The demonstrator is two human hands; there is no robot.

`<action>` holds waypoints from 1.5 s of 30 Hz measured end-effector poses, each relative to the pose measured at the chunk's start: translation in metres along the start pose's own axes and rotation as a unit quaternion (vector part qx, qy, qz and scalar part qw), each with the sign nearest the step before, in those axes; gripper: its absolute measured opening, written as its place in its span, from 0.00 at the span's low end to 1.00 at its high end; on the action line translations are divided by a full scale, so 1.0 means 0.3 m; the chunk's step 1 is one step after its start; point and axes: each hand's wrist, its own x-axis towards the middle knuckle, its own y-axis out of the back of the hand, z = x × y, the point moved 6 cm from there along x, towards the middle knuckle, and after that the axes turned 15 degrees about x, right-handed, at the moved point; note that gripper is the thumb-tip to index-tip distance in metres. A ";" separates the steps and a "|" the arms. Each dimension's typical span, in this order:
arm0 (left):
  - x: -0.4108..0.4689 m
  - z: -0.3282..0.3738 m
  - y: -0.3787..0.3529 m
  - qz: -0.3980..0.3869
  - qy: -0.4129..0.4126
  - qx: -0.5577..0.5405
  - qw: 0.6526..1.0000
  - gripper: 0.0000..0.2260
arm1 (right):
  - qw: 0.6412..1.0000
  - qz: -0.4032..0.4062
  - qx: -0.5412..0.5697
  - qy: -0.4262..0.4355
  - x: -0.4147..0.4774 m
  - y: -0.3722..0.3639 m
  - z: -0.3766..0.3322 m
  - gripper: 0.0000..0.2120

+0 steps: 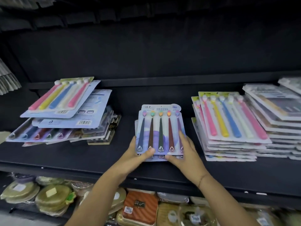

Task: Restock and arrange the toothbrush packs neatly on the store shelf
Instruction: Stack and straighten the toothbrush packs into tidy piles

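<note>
A: Well, how do we find the hands?

B: Both arms reach forward. Our left hand (138, 154) and right hand (183, 152) grip the near corners of the pale blue card pack of five dark-handled toothbrushes (160, 129), thumbs at its near edge. It tops a small stack midway along the black shelf (81, 154).

A: Any writing we can read?

B: Its header print is too blurred. We make out only a barcode (84, 122) on the untidy left pile of packs (68, 110).
</note>
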 end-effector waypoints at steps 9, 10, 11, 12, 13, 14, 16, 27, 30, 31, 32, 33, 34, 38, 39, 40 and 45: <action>0.133 -0.052 -0.020 0.109 0.034 -0.128 0.985 0.38 | 0.999 0.010 0.025 0.021 0.038 0.058 0.027 0.46; 0.145 -0.040 -0.022 0.097 0.032 -0.129 0.986 0.35 | 0.999 0.027 0.017 0.027 0.039 0.059 0.035 0.46; 0.154 -0.020 -0.027 0.086 0.024 -0.131 0.987 0.31 | 0.998 0.049 -0.010 0.024 0.036 0.057 0.040 0.47; 0.163 -0.005 -0.030 0.076 0.018 -0.131 0.988 0.27 | 0.996 0.073 -0.057 0.013 0.029 0.051 0.036 0.46; 0.168 0.013 -0.031 0.071 0.010 -0.125 0.990 0.23 | 0.987 0.104 -0.121 0.004 0.019 0.043 0.030 0.45; 0.173 0.017 -0.018 0.072 0.008 -0.115 0.991 0.19 | 0.974 0.131 -0.183 0.015 0.017 0.027 0.019 0.44; 0.161 0.033 -0.004 0.080 0.011 -0.098 0.992 0.12 | 0.946 0.175 -0.263 0.075 -0.004 0.009 -0.022 0.43; -0.186 0.131 0.318 0.317 -0.125 0.107 0.934 0.09 | 0.989 0.047 -0.071 0.120 0.055 -0.242 -0.253 0.22; -0.328 0.206 0.563 0.518 -0.162 0.207 0.814 0.09 | 0.988 -0.098 0.116 0.024 0.183 -0.428 -0.336 0.13; -0.339 0.207 0.668 0.564 -0.121 0.237 0.782 0.09 | 0.984 -0.108 0.145 0.004 0.236 -0.477 -0.358 0.11; -0.324 0.197 0.776 0.580 -0.054 0.273 0.765 0.11 | 0.984 -0.097 0.152 -0.004 0.291 -0.519 -0.382 0.08; -0.288 0.180 0.872 0.556 0.035 0.324 0.765 0.16 | 0.985 -0.082 0.149 -0.005 0.342 -0.555 -0.406 0.06; -0.242 0.149 0.951 0.501 0.119 0.355 0.780 0.22 | 0.986 -0.077 0.148 -0.008 0.389 -0.589 -0.425 0.06; -0.123 0.070 1.031 0.328 0.225 0.249 0.883 0.32 | 0.952 -0.167 0.218 -0.137 0.511 -0.764 -0.450 0.16; -0.113 0.067 1.034 0.320 0.217 0.268 0.882 0.35 | 0.927 -0.195 0.261 -0.184 0.515 -0.805 -0.457 0.16; -0.112 0.068 1.029 0.320 0.209 0.306 0.872 0.37 | 0.907 -0.209 0.294 -0.217 0.522 -0.837 -0.463 0.16; -0.149 0.085 0.939 0.363 0.094 0.310 0.874 0.26 | 0.924 -0.141 0.290 -0.203 0.566 -0.868 -0.448 0.08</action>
